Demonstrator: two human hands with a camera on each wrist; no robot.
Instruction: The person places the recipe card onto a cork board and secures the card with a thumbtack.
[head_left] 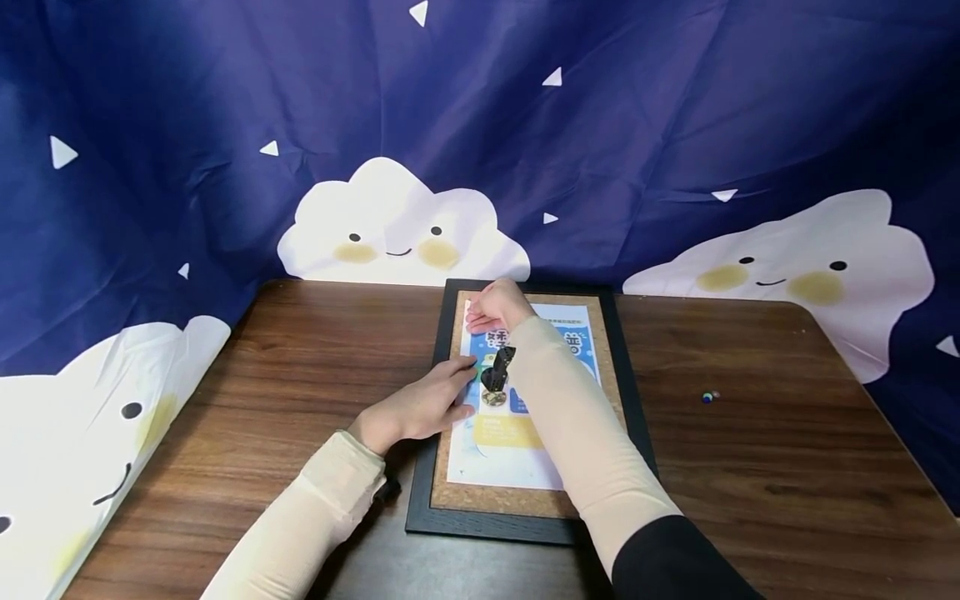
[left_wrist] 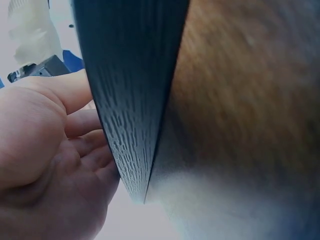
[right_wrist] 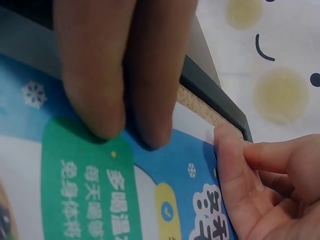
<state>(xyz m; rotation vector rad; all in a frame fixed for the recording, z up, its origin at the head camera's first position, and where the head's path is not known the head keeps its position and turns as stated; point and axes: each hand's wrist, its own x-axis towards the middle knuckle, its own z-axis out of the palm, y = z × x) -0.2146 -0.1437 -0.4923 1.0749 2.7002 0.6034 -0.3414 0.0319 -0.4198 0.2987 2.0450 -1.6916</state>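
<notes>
A printed poster (head_left: pixel 504 467) in blue, white and yellow lies on a cork board (head_left: pixel 517 501) with a black frame (head_left: pixel 495 527). My left hand (head_left: pixel 420 404) reaches over the frame's left side, its straight fingers (right_wrist: pixel 97 100) resting on the poster's left part. At the poster's upper left corner is my right hand (head_left: pixel 501 307), with bent fingers and the thumb against the index finger in the right wrist view. I cannot tell whether something sits between them. The right forearm crosses above the poster and hides part of it. In the left wrist view, the left palm (left_wrist: pixel 35 145) is beside the frame's edge.
Small coloured round pieces (head_left: pixel 708 397) lie on the brown wooden table (head_left: pixel 750 467), right of the board. A dark blue curtain (head_left: pixel 585 142) with smiling white clouds hangs behind and to the left of the table. The board's far edge is close to it.
</notes>
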